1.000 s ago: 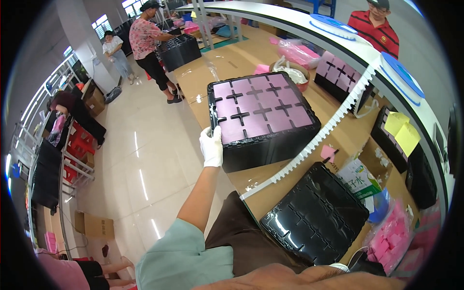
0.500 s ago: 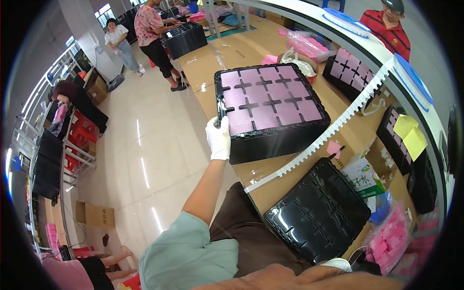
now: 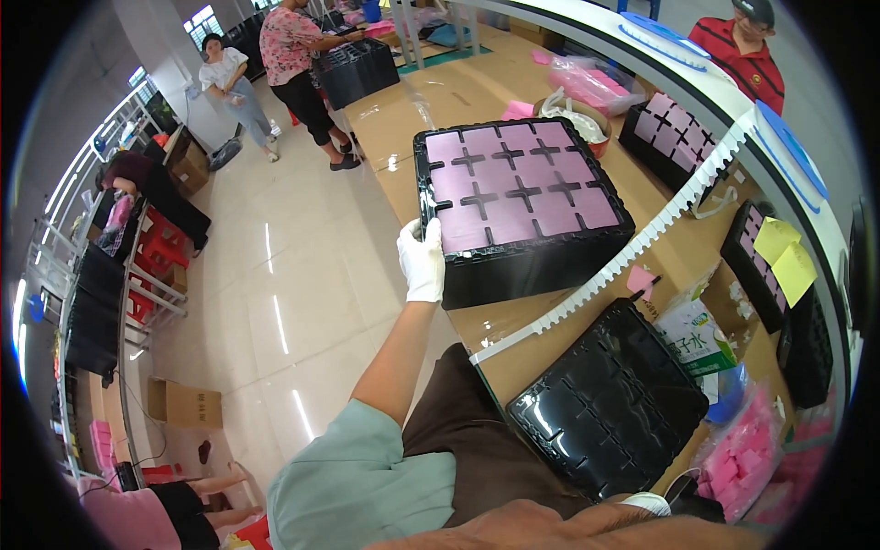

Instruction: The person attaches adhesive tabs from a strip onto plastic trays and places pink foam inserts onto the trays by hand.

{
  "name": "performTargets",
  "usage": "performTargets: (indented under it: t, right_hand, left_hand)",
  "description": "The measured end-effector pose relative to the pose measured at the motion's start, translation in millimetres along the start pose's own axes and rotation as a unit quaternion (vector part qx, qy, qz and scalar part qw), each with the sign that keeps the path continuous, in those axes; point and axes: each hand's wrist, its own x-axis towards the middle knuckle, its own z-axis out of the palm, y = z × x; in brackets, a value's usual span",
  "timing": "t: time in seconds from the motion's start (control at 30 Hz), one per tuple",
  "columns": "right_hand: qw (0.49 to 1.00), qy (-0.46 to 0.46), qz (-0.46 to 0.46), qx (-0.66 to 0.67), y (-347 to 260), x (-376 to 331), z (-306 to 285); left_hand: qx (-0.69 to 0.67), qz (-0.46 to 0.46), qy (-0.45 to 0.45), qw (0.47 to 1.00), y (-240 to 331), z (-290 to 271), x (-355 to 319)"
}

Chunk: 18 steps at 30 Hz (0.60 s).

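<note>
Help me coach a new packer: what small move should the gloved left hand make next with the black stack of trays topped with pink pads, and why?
Probably slide the black stack of trays topped with pink pads farther onto the brown tabletop. The white-gloved left hand grips its near corner, which sits close to the table's edge.

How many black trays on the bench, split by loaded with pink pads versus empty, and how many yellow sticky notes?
Black tray stack loaded with pink pads: 2
Empty black tray: 1
Yellow sticky notes: 2
Total: 5
The gloved left hand grips the nearer loaded stack.
</note>
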Motion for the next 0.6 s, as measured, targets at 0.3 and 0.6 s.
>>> performTargets:
  t: [0.3,0.6]
  right_hand:
    - [0.998,0.031,0.015,-0.053,-6,-5,5]
    - [0.992,0.051,0.053,-0.106,-21,-11,6]
  left_hand:
    - [-0.015,-0.003,-0.007,1.0,-11,0,2]
    - [-0.017,-0.012,-0.019,1.0,-10,1,6]
